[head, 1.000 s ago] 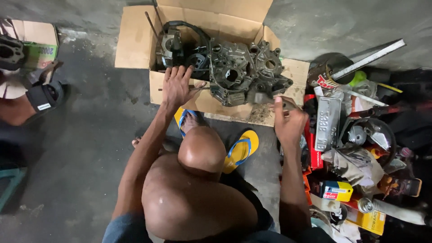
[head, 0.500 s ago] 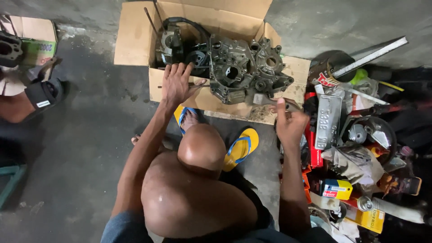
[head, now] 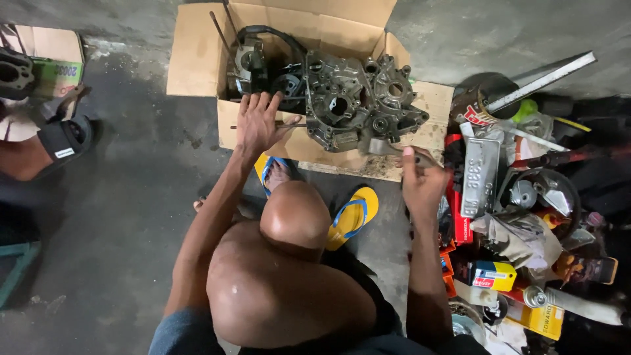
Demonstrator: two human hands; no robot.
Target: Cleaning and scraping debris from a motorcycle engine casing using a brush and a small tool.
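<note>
A grey engine crankcase (head: 355,105) lies on flattened cardboard (head: 197,59) in front of my bent knee. My left hand (head: 258,121) rests flat with its fingers spread at the crankcase's left side, over a thin metal rod (head: 292,124) and beside a dark engine part (head: 250,62). My right hand (head: 420,181) is closed around a metal tool (head: 381,146). The tool's grey head touches the crankcase's lower right corner.
Yellow and blue flip-flops (head: 351,217) are under my feet. A heap of parts, small boxes, a number plate (head: 480,174) and a long metal bar (head: 545,82) crowds the right. At left are another person's sandalled foot (head: 62,138) and a box (head: 52,72).
Both hands stay almost where they were. The view has shifted slightly.
</note>
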